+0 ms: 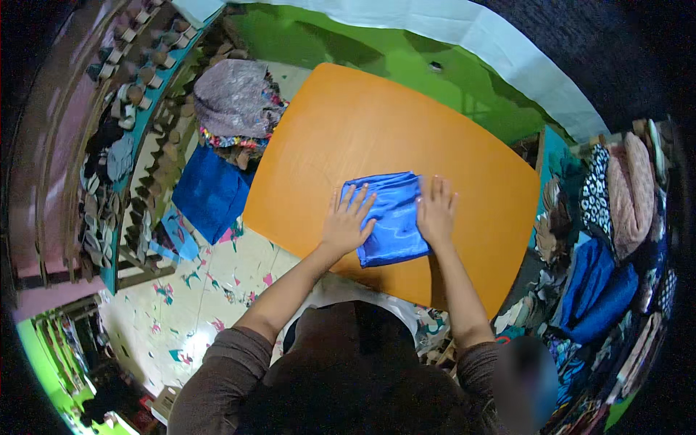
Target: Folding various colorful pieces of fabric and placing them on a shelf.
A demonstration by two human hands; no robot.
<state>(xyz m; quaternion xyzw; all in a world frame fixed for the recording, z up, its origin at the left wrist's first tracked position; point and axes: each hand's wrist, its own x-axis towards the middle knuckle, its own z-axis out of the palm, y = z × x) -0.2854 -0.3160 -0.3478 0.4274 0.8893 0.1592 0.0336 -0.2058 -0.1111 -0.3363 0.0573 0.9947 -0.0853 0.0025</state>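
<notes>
A shiny blue cloth (pixel 395 217), folded into a rough rectangle, lies on the orange table (pixel 377 123) close to its near side. My left hand (pixel 346 220) rests on the cloth's left edge with its fingers spread. At the opposite edge, my right hand (pixel 436 214) is stretched out, its fingers extended and touching the cloth's side. Neither hand grips the fabric. What kind of cloth item it is cannot be told from its folded shape.
Left of the table, a draped grey cloth (pixel 235 98) covers a pile of fabric, with a dark blue cloth (pixel 210 192) below it. Shoe racks (pixel 156 94) line the left wall. Folded fabrics (pixel 598 290) crowd the right side. Coloured scraps litter the tiled floor (pixel 185 312).
</notes>
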